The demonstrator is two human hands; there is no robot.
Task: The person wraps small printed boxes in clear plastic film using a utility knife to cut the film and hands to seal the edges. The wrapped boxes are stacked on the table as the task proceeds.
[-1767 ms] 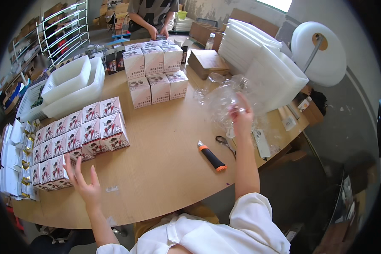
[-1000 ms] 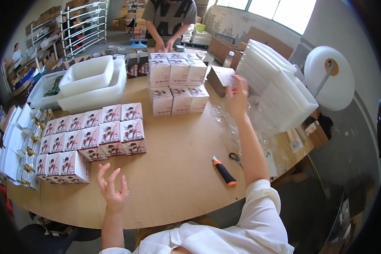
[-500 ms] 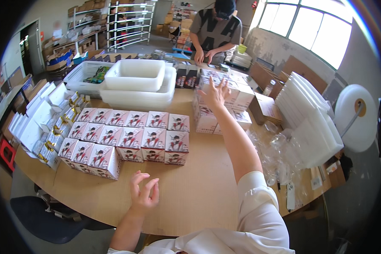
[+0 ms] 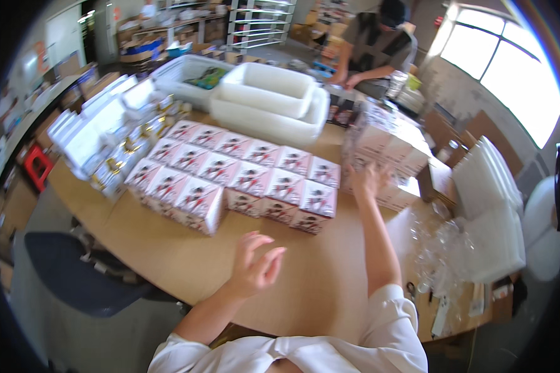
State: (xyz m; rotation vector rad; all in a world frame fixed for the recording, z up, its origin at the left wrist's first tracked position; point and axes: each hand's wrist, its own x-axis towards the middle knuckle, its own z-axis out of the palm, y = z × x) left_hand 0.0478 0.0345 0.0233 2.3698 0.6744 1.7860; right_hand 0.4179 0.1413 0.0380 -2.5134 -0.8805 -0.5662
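On the surface (image 4: 311, 298), rows of boxes (image 4: 242, 165) stand between foil packets (image 4: 130, 148) at left and a box stack (image 4: 392, 144) at right. Stacked tubs (image 4: 264, 107) sit behind the rows; plastic wrapping (image 4: 445, 252) lies right of the box stack, nearer the front.

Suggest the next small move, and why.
Probably bring the left hand toward the right-side box stack: the right hand is at its near side, fingers spread, while the left is empty above the table, away from the boxes.
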